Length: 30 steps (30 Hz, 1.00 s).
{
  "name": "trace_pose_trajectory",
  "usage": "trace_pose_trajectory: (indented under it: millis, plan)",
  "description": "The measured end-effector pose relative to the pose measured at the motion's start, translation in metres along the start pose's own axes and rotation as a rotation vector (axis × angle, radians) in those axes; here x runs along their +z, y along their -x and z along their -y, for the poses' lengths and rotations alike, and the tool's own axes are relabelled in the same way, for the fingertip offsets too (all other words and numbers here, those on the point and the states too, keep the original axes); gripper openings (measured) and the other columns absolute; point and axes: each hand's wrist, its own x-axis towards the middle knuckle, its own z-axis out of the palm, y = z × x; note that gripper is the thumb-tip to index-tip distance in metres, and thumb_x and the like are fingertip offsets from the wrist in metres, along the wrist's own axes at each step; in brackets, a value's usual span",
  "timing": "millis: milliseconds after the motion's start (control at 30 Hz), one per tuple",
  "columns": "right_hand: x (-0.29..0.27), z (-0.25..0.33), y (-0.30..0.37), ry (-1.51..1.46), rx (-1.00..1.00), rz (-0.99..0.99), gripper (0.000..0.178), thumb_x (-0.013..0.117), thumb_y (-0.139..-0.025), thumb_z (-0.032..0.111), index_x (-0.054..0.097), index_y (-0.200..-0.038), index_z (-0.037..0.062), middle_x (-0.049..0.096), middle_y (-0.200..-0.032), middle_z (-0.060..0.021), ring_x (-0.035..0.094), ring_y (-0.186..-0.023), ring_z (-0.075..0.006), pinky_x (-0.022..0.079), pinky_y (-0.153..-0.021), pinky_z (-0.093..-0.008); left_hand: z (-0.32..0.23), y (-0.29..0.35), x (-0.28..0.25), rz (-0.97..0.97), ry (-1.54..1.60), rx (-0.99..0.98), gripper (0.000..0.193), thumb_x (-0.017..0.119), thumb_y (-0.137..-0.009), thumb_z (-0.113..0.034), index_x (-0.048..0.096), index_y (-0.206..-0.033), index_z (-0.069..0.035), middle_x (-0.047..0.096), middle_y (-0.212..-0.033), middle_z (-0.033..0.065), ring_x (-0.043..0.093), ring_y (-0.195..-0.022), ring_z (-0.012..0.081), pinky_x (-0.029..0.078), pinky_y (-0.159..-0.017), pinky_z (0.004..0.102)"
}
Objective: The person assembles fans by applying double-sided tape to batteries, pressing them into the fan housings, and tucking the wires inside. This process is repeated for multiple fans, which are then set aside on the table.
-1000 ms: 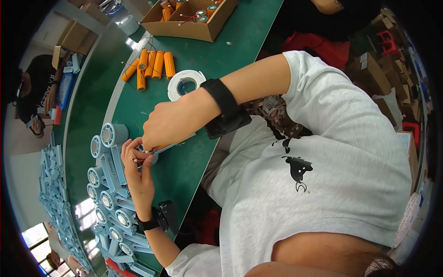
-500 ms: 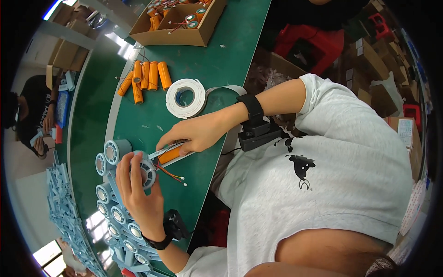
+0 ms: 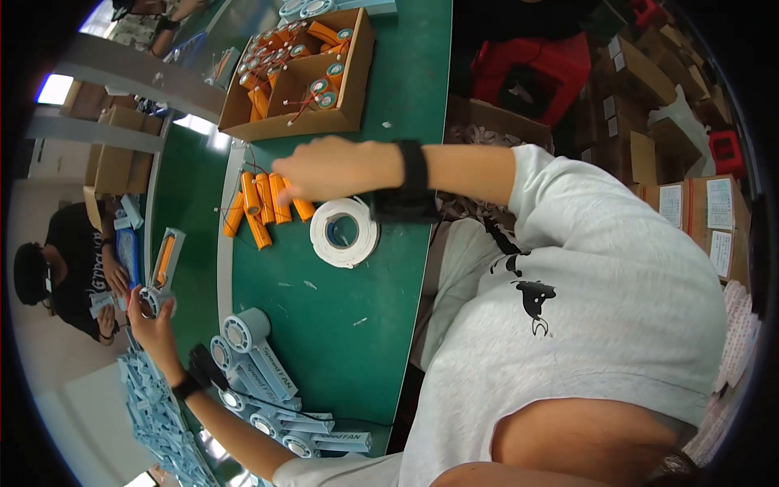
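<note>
Stretched out to the far left, my left hand (image 3: 154, 326) grips the round head of a light-blue handheld fan (image 3: 178, 261). The fan's handle is uncovered, and an orange cylindrical battery (image 3: 165, 256) lies inside it. My right hand (image 3: 320, 170) is over the upper ends of a small group of orange batteries (image 3: 262, 199), thumb and fingers apart. Motion blurs it slightly, and whether it touches a battery is unclear. Just below that hand lies a roll of white tape (image 3: 345, 233) on the green table (image 3: 324, 304).
A cardboard box (image 3: 324, 130) of wired orange batteries stands at the back. Several light-blue fans (image 3: 268, 373) lie at the near left. Beyond the table, a co-worker (image 3: 77, 260) handles blue parts beside a large pile of them (image 3: 158, 406). A red stool (image 3: 531, 81) stands right.
My left hand has carried the fan away to the far left. My right hand has left the fan's handle and moved up to the loose batteries. The view has shifted.
</note>
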Motion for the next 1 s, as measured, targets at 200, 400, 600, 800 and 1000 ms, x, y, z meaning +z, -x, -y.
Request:
trace_pose_trajectory:
  millis: [200, 400, 600, 800, 1000]
  plan:
    - [0.051, 0.005, -0.017, 0.227, 0.168, -0.166, 0.055, 0.064, -0.071, 0.016, 0.035, -0.113, -0.0043, 0.058, -0.079, -0.0229, 0.061, -0.068, -0.0278, 0.048, -0.061, -0.0343, 0.054, -0.003, 0.041, 0.497, -0.454, -0.268, 0.056, 0.073, -0.06, -0.007, 0.049, -0.111, 0.001, 0.053, -0.108, 0.0165, 0.052, -0.097, 0.0265, 0.04, -0.084, 0.0333]
    - [0.007, -0.025, 0.003, -0.859, -0.178, -0.481, 0.039, 0.054, -0.071, 0.003, 0.044, -0.108, -0.0054, 0.059, -0.083, -0.0142, 0.06, -0.069, -0.0218, 0.049, -0.064, -0.0315, -0.236, 0.04, 0.057, 0.383, 0.071, 0.476, 0.047, 0.069, -0.067, -0.016, 0.047, -0.104, 0.004, 0.05, -0.103, 0.0188, 0.047, -0.097, 0.0328, 0.037, -0.085, 0.0417]
    - [-0.026, -0.031, 0.059, -1.447, 0.161, 0.163, 0.032, 0.059, -0.076, 0.015, 0.051, -0.102, -0.0021, 0.055, -0.073, -0.0049, 0.05, -0.055, -0.0096, 0.041, -0.052, -0.0223, -0.249, 0.086, 0.087, 0.287, -0.019, 0.49, 0.043, 0.067, -0.069, -0.014, 0.047, -0.102, 0.004, 0.05, -0.099, 0.0161, 0.047, -0.097, 0.027, 0.034, -0.085, 0.0413]
    - [0.027, 0.002, 0.097, -1.061, 0.311, 0.195, 0.024, 0.067, -0.074, 0.023, 0.06, -0.082, 0.0012, 0.052, -0.06, -0.0002, 0.046, -0.049, -0.0062, 0.037, -0.047, -0.023, -0.25, 0.112, 0.056, 0.098, -0.021, 0.299, 0.043, 0.061, -0.073, -0.009, 0.043, -0.11, 0.004, 0.054, -0.093, 0.0139, 0.049, -0.094, 0.0253, 0.027, -0.087, 0.0404]
    - [0.024, 0.002, 0.1, -0.573, -0.136, 0.431, 0.025, 0.067, -0.074, 0.022, 0.06, -0.081, -0.0009, 0.054, -0.063, -0.0017, 0.049, -0.053, -0.0064, 0.036, -0.045, -0.0209, -0.229, 0.14, 0.039, -0.083, -0.089, 0.079, 0.043, 0.057, -0.075, -0.006, 0.041, -0.114, 0.005, 0.055, -0.099, 0.0127, 0.051, -0.092, 0.0242, 0.022, -0.089, 0.0391]
